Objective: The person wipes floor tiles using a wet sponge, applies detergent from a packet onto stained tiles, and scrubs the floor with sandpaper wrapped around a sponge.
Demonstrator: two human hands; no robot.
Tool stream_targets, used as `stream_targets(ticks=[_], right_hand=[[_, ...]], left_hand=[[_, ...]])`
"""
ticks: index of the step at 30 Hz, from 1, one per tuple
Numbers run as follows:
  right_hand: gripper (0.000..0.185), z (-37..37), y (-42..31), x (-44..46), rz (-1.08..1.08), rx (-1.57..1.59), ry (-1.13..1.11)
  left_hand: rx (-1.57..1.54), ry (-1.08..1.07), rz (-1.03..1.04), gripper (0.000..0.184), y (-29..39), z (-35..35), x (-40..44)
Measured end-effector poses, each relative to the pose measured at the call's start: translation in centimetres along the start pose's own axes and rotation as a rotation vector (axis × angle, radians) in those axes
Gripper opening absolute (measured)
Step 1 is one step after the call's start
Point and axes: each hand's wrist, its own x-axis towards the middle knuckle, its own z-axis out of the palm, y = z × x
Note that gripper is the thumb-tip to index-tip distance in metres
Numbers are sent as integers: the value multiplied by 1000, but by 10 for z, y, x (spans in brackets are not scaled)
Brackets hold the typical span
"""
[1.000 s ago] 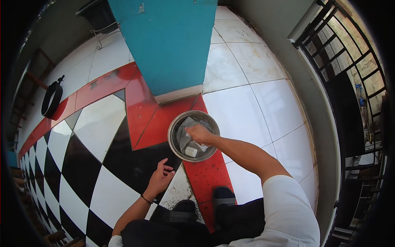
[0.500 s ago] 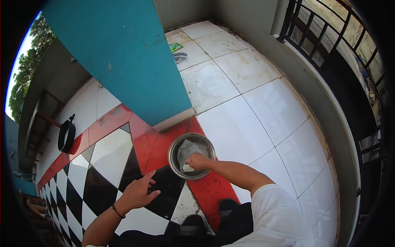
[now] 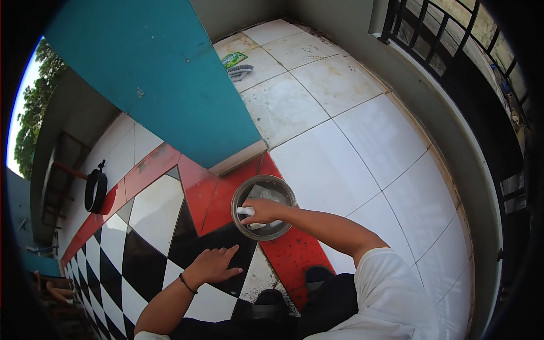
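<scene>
My right hand (image 3: 262,211) holds a white thing (image 3: 245,211), fingers curled narrow, at the bowl (image 3: 291,195). My left hand (image 3: 215,265) is near, fingers wide.

This looks like the tiled porch or terrace of a home. A teal pillar (image 3: 153,85) stands on glossy checkered floor tiles (image 3: 144,258), with a black metal gate (image 3: 447,45) and outdoor trees (image 3: 35,107) at the edges.

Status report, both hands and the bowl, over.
Right hand in bowl, gripping something white. Left hand open, holding nothing, beside bowl. Teal pillar behind bowl, not blocking either hand.
</scene>
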Motion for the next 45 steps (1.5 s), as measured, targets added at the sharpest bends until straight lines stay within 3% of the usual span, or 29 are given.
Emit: stream_targets(ticks=[1,4,7,10,14,17,20,23,26,29,32,35,38,41,45], right_hand=[[65,8,7,0,1,-39,-24],[71,-12,-38,-11,73,244,144],[75,0,-18,-8,164,68,160],[76,5,-14,-9,404,41,-27],[79,7,-30,-8,265,164,25],[79,9,-19,-3,276,144,23],[78,9,-7,-10,307,120,68],[81,-7,-6,-27,346,128,70],[72,-25,18,-45,400,-44,253],[67,-44,47,-66,647,-157,336],[66,-42,77,-83,797,61,306],[63,-28,90,-84,749,371,345],[48,-15,98,-77,680,581,432],[46,-10,95,-68,664,574,495],[46,-18,79,-66,710,339,488]], left_hand=[[30,34,-12,77,0,-1,1],[-18,74,-4,76,-2,-5,5],[-38,35,1,76,-4,-2,10],[-47,3,-10,75,-5,-1,15],[-41,-8,-67,75,-16,13,19],[-65,-65,-301,78,-24,21,30],[-336,-32,-457,79,-39,31,51],[-677,85,-450,80,-78,74,95],[-1125,85,-548,68,-64,63,119],[-1212,398,-347,55,-80,94,152],[-1083,402,-337,44,-92,103,165],[-781,779,-111,40,-108,119,190],[-1367,481,-254,34,-92,75,180],[-1417,363,-201,36,-103,69,180],[-1499,326,-227,31,-96,70,179]])
